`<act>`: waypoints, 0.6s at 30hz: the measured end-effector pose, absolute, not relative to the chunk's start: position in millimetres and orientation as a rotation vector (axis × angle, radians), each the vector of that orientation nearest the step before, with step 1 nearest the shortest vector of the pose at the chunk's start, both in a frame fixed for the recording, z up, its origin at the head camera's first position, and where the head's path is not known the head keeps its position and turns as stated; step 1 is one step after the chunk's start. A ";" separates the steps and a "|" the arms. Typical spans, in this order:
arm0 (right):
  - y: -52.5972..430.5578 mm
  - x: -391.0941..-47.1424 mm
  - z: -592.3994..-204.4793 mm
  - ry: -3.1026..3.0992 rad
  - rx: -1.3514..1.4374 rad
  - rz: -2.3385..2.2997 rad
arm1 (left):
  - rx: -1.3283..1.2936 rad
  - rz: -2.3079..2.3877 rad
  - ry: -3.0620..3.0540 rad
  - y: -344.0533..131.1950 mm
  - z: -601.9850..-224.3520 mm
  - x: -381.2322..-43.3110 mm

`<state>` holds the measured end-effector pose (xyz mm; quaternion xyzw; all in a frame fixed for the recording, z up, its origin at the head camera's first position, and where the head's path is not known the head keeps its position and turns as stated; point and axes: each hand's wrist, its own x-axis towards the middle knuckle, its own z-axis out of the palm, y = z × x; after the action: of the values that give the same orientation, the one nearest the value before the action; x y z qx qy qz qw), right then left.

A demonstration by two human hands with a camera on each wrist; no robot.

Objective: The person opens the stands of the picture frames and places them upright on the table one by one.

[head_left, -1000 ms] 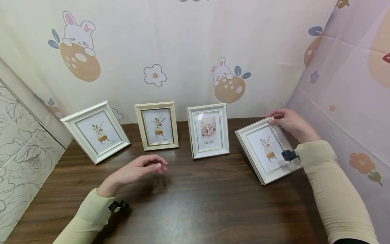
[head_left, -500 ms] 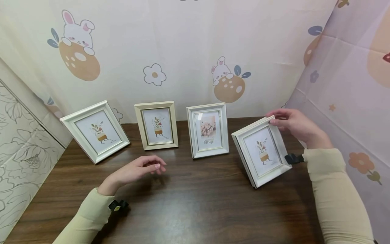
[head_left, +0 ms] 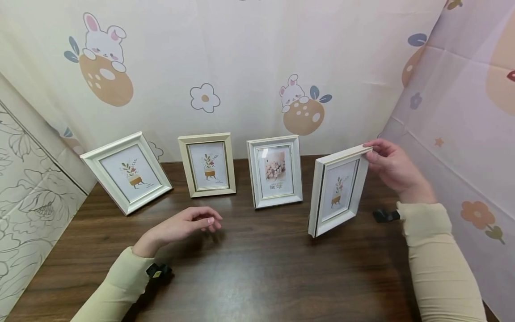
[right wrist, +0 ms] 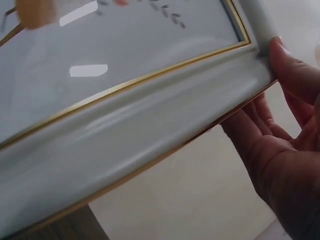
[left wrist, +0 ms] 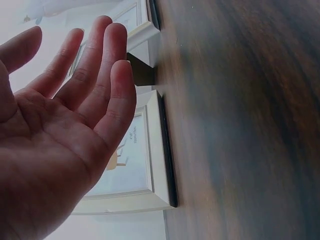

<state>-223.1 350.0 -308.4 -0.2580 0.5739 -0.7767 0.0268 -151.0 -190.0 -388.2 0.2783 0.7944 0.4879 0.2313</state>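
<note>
My right hand (head_left: 396, 172) pinches the upper right corner of a white picture frame (head_left: 318, 197), thumb in front and fingers behind. This frame stands at the right, turned so its left side edge shows; its print is a potted plant on legs. In the right wrist view, its white moulding (right wrist: 125, 125) with a gold inner line runs up to the thumb (right wrist: 295, 70). My left hand (head_left: 183, 226) hovers over the table with relaxed fingers, holding nothing. Behind it, a cream picture frame (head_left: 230, 165) stands upright, also seen behind the fingers as a frame (left wrist: 157, 150) in the left wrist view.
A tilted white picture frame (head_left: 106, 174) stands at the far left. Another white picture frame (head_left: 297, 174), with a bouquet print, stands right of the middle. The dark wooden table (head_left: 249, 268) ends at a curtain (head_left: 241, 53) with rabbit prints along the back.
My right hand has moved the right-hand picture frame leftward and turned it from leaning to nearly upright, its side edge now showing. My left hand and the other frames stay put.
</note>
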 end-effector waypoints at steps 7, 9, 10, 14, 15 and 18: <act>336.3 -219.5 -300.7 1.449 -0.910 -2.629 | 0.736 1.334 2.223 -187.6 -387.7 -154.2; 333.1 -219.7 -299.8 1.368 -0.938 -2.652 | 0.713 1.343 2.238 -187.2 -387.7 -156.2; 331.7 -219.8 -299.8 1.326 -0.955 -2.658 | 0.697 1.350 2.244 -187.2 -387.5 -157.3; 326.6 -221.6 -303.6 1.171 -1.003 -2.651 | 0.689 1.384 2.254 -187.0 -385.3 -160.2; 325.7 -222.2 -305.5 1.135 -1.010 -2.651 | 0.693 1.391 2.257 -186.8 -384.5 -160.6; 322.6 -222.9 -311.9 1.088 -1.017 -2.649 | 0.712 1.421 2.267 -185.1 -382.4 -161.6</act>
<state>-222.9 322.6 -311.9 -0.3342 0.3576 -0.8705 0.0511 -161.6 -185.1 -382.4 0.2529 0.8045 0.5045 0.1854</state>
